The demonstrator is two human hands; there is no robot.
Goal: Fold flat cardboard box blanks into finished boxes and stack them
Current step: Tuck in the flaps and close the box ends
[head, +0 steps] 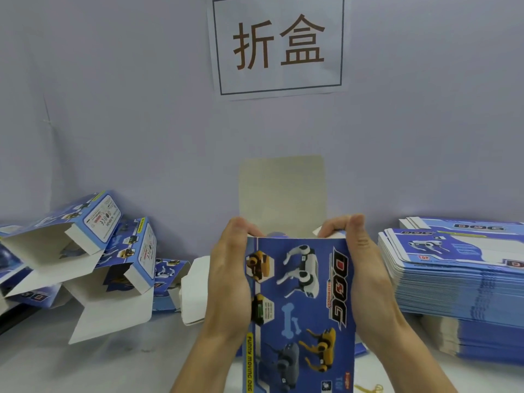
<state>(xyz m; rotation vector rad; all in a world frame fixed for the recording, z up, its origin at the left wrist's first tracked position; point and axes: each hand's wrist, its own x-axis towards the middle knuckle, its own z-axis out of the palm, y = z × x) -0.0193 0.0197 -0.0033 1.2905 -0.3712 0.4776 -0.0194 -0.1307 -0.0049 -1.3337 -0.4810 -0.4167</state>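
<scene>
both hands, left hand (pixel 229 279) and right hand (pixel 365 273), grip a glossy blue rectangular cardboard box (pixel 300 307), fingers (pixel 330 231) curled over its open end, plain grey flap (pixel 282 191) upright.

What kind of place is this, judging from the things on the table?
Probably a packing or box-folding workstation. A tall stack of flat blanks lies on the right, folded boxes are piled on the left, and a printed sign hangs on the wall above the table.
</scene>
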